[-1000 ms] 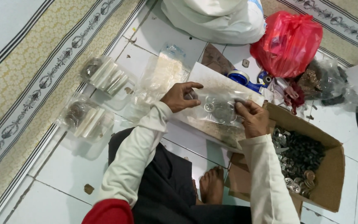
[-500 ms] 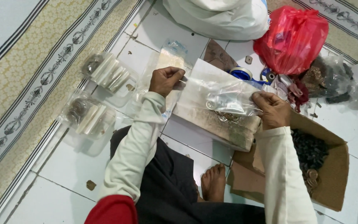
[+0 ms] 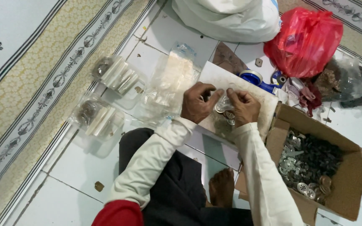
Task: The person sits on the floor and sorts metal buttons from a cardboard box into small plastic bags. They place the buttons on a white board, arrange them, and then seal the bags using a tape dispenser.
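Observation:
My left hand [image 3: 197, 102] and my right hand [image 3: 243, 106] meet over a white board [image 3: 261, 98] on the tiled floor. Between their fingertips they pinch a small clear plastic bag [image 3: 223, 104] with round metal parts inside. A few more metal parts [image 3: 230, 118] lie on the board just under the hands. Both arms wear cream sleeves. To the left of my left hand lies a stack of empty clear bags [image 3: 171, 81].
A cardboard box [image 3: 352, 184] with several dark and silvery metal parts sits at the right. Two filled clear packs [image 3: 116, 75] [image 3: 97, 117] lie left by a patterned carpet [image 3: 30, 83]. A red plastic bag [image 3: 304, 39], a white sack [image 3: 227, 16] and a blue tape roll [image 3: 252, 77] sit behind. My bare foot [image 3: 221, 186] rests below.
The hands were apart, holding a large clear bag spread open. Now they have come together and the bag is gathered small between the fingers.

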